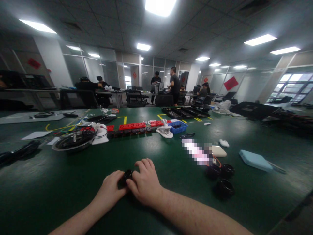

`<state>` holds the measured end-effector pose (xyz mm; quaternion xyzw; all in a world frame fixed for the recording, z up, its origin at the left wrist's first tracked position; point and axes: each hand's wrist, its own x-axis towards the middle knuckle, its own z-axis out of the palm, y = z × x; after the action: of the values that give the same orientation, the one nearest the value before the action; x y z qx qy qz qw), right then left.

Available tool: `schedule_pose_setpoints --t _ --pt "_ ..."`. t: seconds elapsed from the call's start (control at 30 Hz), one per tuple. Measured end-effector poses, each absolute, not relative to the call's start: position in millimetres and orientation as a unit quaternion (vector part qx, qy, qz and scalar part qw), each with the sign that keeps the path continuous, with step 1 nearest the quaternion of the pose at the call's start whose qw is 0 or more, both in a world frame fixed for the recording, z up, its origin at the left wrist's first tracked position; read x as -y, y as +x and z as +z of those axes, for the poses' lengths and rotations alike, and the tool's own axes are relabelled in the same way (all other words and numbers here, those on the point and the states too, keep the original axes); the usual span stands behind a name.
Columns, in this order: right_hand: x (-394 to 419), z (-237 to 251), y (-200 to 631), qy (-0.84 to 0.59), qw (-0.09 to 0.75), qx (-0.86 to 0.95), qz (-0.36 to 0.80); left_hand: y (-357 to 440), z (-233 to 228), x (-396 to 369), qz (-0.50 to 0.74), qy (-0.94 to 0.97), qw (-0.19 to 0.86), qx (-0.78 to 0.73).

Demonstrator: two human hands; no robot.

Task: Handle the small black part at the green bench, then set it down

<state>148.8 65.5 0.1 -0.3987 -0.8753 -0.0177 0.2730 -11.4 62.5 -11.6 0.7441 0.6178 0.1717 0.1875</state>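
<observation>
Fingers [146, 164] of both hands are on it: from my remote seat I have the black ring [127, 176] pinched at near centre, left hand [111, 185] clamped on its left side, right hand [148, 182] closed around its right, the ring just over the green surface [151, 151]. One ring in work, then! How far along? Midway through handling this one, I'd judge; I can't tell whether anything on it is finished, and it hasn't been let go.

Out to the right, here come the others: three black round pieces [224, 188] grouped on the near right, out of my grip, so four such dark pieces counting mine. If those need the same handling, that's three left, though nothing shows whether they're done. Orange wiring [217, 161] runs right beside them.

Beyond that group, one cream case [218, 151], one small white case [224, 143], and farther right one light-blue case [255, 160]. Across the far middle, one blue bin [179, 128] with one white stand [165, 130] just left of it; far left, one metal bowl [70, 147]. Red strips [132, 126] line the far middle too, too jumbled to count!
</observation>
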Motion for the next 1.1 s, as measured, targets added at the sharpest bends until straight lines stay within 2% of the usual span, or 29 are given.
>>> schedule_pose_setpoints --t 1.1 --pt "-70.2 -0.8 148.3 -0.406 0.242 0.881 -0.001 -10.3 -10.7 -58.8 0.145 0.766 0.188 -0.597"
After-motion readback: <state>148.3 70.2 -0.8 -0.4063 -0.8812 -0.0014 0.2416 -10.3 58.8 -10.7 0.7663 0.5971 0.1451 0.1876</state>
